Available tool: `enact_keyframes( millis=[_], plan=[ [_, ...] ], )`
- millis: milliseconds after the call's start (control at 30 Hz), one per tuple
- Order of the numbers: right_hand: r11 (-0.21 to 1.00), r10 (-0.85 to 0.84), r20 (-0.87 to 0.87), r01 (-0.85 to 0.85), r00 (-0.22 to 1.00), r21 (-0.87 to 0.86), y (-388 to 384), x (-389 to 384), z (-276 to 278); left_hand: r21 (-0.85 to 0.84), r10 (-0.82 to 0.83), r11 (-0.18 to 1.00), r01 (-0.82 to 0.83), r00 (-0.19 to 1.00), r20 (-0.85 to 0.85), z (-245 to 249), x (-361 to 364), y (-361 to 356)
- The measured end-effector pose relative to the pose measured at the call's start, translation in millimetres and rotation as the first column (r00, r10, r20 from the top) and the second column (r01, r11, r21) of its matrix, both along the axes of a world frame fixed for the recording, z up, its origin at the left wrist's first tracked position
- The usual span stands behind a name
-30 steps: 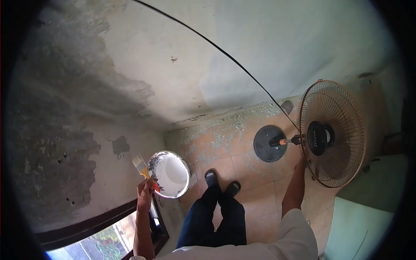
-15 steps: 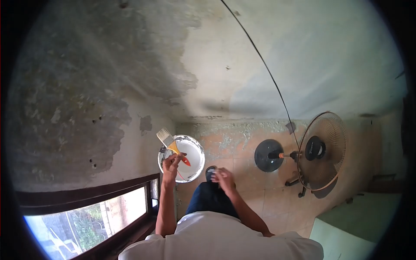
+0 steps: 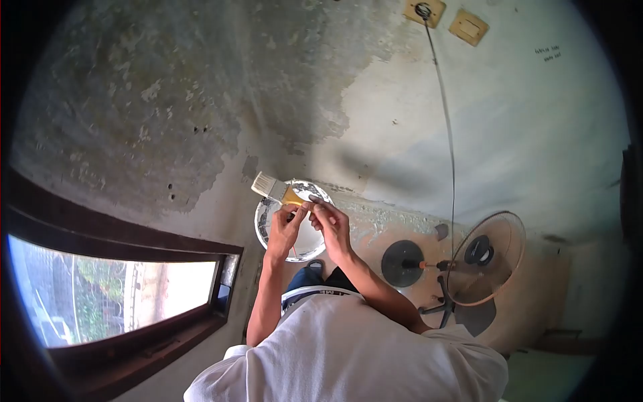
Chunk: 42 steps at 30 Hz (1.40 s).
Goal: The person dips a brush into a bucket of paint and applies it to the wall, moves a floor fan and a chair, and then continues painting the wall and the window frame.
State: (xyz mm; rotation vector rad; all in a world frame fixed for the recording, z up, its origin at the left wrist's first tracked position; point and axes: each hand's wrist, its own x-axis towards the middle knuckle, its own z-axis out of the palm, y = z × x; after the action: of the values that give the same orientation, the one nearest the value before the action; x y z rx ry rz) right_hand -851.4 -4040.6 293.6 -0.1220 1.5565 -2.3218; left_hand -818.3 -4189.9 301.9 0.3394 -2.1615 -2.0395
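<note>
A flat paintbrush (image 3: 291, 195) with pale bristles and a yellow handle points up and to the left, over a white bucket (image 3: 260, 234). My left hand (image 3: 284, 231) is closed on the handle from below. At the handle's other end, my right hand (image 3: 331, 226) has its fingers closed round it, so the red tip is hidden. The bucket's rim is smeared with dark marks, and its inside looks whitish. Low in the bucket a thin red strip shows below my left hand.
A standing fan (image 3: 485, 258) with a round black base (image 3: 402, 263) is at the right. Its cord (image 3: 447, 127) runs up to a wall socket (image 3: 423, 12). A dark-framed window (image 3: 114, 295) lies at the lower left. The wall (image 3: 147, 114) has peeling grey patches.
My right hand has moved up from near my leg and taken hold of the brush handle. The brush has shifted up and right, and the view has tilted up the wall.
</note>
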Motion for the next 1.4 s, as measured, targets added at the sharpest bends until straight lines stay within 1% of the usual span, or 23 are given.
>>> enact_keyframes(
  millis=[33,67,100,167,267,333,400,433,533,567,633,667,700,767,800,867,967,1033,1100,1233,1300,1333,1400],
  plan=[
    [0.995,-0.026,0.084,0.034,0.996,-0.098,-0.6,-6.2,1.9,-0.065,0.036,0.997,-0.034,0.999,0.039,9.6,-0.8,0.7],
    [0.98,-0.038,0.124,0.061,0.992,-0.188,-1.0,-13.5,3.4,-0.054,0.038,0.998,-0.04,0.999,-0.038,14.3,-2.1,1.8],
    [0.962,-0.073,0.154,0.111,0.985,-0.25,1.2,-21.0,-0.4,-0.053,0.067,0.996,-0.069,0.997,-0.035,19.8,-2.1,0.7],
    [0.907,-0.147,0.281,0.242,0.948,-0.343,9.9,-39.8,14.2,-0.043,0.131,0.991,-0.129,0.99,0.054,29.5,1.8,-1.7],
    [0.859,-0.125,0.221,0.217,0.967,-0.464,45.4,-84.4,22.4,0.059,0.232,0.971,-0.233,0.972,0.028,25.8,0.7,-3.0],
    [0.853,-0.113,0.223,0.21,0.968,-0.477,68.4,-111.7,34.6,0.132,0.29,0.947,-0.291,0.957,0.032,38.6,-2.9,4.7],
    [0.883,-0.104,0.058,0.119,0.993,-0.455,87.1,-142.1,40.9,0.241,0.333,0.915,-0.324,0.943,0.005,56.0,-9.3,14.3],
    [0.88,-0.094,0.067,0.114,0.993,-0.462,94.9,-157.6,38.8,0.303,0.349,0.895,-0.326,0.937,-0.022,63.3,-12.7,16.9],
    [0.982,-0.072,0.046,0.079,0.996,-0.171,98.3,-187.9,40.9,0.254,0.472,0.865,-0.432,0.873,-0.122,84.9,-21.9,22.6],
    [0.984,-0.044,0.049,0.052,0.998,-0.171,93.3,-192.7,46.6,0.233,0.506,0.853,-0.467,0.85,-0.149,90.8,-23.8,22.2],
    [0.996,0.091,-0.197,-0.086,0.976,0.034,82.2,-196.0,55.7,0.235,0.554,0.827,-0.511,0.812,-0.184,98.3,-23.6,20.3],
    [0.981,0.168,-0.287,-0.131,0.943,0.146,71.9,-194.1,69.5,0.246,0.577,0.81,-0.532,0.798,-0.175,103.2,-22.3,20.7],
    [0.952,0.29,-0.284,-0.246,0.914,0.18,65.9,-195.6,73.5,0.26,0.599,0.793,-0.551,0.784,-0.166,105.7,-21.4,21.1],
    [0.873,0.473,-0.371,-0.366,0.799,0.323,47.4,-200.0,72.0,0.279,0.637,0.763,-0.583,0.75,-0.178,106.4,-22.4,22.7],
    [0.857,0.499,-0.356,-0.391,0.79,0.334,38.6,-203.5,72.1,0.282,0.662,0.744,-0.606,0.725,-0.187,106.0,-23.1,22.9],
    [0.784,0.612,-0.446,-0.426,0.654,0.451,25.9,-207.6,72.9,0.29,0.713,0.695,-0.658,0.68,-0.168,104.6,-22.6,25.9],
    [0.744,0.666,-0.462,-0.473,0.586,0.472,12.3,-211.7,76.1,0.283,0.767,0.637,-0.718,0.628,-0.132,95.3,-18.3,24.2],
    [0.707,0.702,-0.407,-0.508,0.584,0.492,8.0,-216.2,62.6,0.253,0.781,0.618,-0.745,0.619,-0.085,91.9,-16.7,24.8],
    [0.685,0.717,-0.405,-0.467,0.567,0.559,5.1,-217.3,46.9,0.218,0.793,0.602,-0.768,0.607,-0.05,83.5,-13.2,25.2],
    [0.68,0.717,-0.374,-0.47,0.589,0.562,1.5,-201.8,31.5,0.19,0.761,0.642,-0.742,0.648,-0.041,66.3,-5.4,26.4],
    [0.687,0.711,-0.445,-0.403,0.544,0.605,-2.8,-191.3,27.4,0.217,0.755,0.646,-0.732,0.654,-0.041,62.7,1.0,23.3],
    [0.659,0.737,-0.423,-0.425,0.527,0.62,-5.6,-184.0,33.8,0.208,0.758,0.645,-0.735,0.651,-0.046,62.6,4.0,21.5],
    [0.638,0.768,-0.485,-0.439,0.417,0.632,-18.1,-167.8,35.1,0.239,0.755,0.64,-0.73,0.656,-0.019,67.4,15.2,19.9]
  ],
)
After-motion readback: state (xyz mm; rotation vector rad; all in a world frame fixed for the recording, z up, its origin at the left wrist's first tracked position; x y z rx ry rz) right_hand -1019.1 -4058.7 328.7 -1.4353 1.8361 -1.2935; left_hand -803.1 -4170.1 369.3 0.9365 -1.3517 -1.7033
